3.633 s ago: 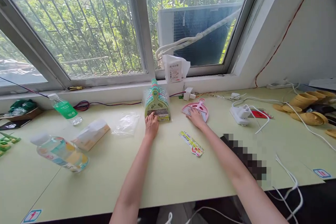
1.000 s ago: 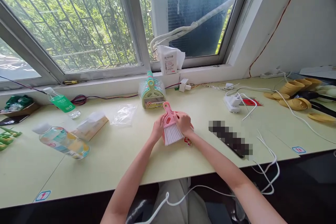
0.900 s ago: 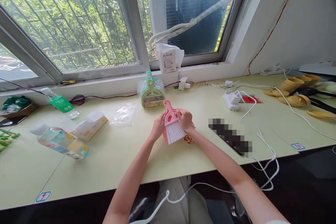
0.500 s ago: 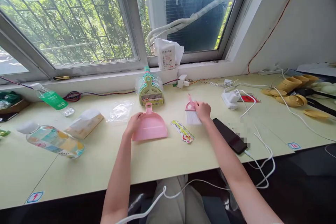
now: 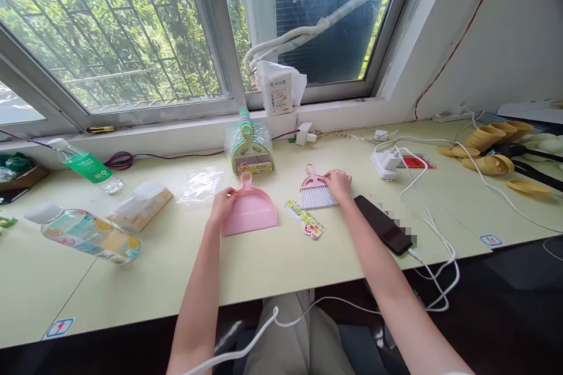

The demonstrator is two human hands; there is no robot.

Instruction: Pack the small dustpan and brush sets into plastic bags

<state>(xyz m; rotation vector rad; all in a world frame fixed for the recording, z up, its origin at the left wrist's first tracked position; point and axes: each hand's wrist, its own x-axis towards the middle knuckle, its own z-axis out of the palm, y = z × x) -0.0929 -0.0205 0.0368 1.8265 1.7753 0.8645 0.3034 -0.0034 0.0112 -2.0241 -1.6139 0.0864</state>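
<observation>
A pink dustpan (image 5: pixel 253 211) lies on the table with its handle pointing toward the window. My left hand (image 5: pixel 223 204) grips its left edge, fingers closed on the rim. To the right is a small pink hand brush (image 5: pixel 317 194) with white bristles toward me. My right hand (image 5: pixel 339 185) is closed on the right side of the brush head. Between dustpan and brush lies a yellow-green printed card label (image 5: pixel 305 220). Behind the dustpan stands a bundle of wrapped dustpan and brush sets (image 5: pixel 251 149).
A clear plastic bag (image 5: pixel 201 183), a tissue pack (image 5: pixel 141 206) and two bottles, one large (image 5: pixel 90 234) and one green-labelled (image 5: pixel 88 167), lie to the left. A phone (image 5: pixel 382 225) with a white cable, a power adapter (image 5: pixel 387 163) and yellow cups (image 5: pixel 488 152) lie to the right.
The brush has turned so its full bristle side faces me, and it sits slightly further left. My right hand's fingers have shifted on it. The dustpan and left hand stay about the same.
</observation>
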